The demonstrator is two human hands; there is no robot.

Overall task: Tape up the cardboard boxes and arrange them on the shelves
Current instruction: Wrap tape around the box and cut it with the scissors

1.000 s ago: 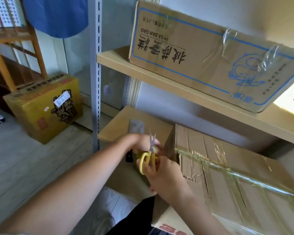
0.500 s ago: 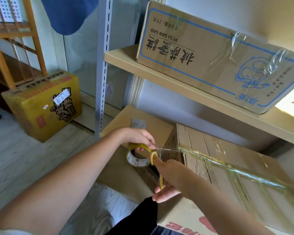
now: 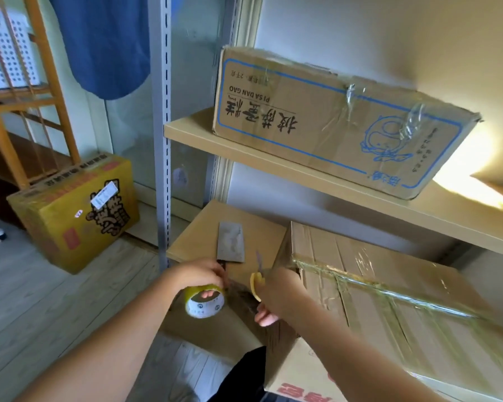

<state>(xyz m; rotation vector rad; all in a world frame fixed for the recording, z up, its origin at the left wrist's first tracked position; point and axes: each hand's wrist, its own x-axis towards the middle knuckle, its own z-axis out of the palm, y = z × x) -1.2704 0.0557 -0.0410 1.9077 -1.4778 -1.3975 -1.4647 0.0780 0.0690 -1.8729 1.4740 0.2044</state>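
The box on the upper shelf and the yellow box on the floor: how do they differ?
The box on the upper shelf is plain brown cardboard with blue printing, which reads upside down; the yellow box is yellow with dark and red printing. The shelf box is long and low, the yellow one more cube-like. The shelf box has already been placed; the yellow one stands on the floor left of the shelving, bearing a white label. Both are closed cardboard boxes.

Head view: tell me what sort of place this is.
Probably a storage corner of a home. A metal-post shelving unit with wooden boards holds a printed carton, a yellow box sits on the plank floor, and a blue garment hangs nearby.
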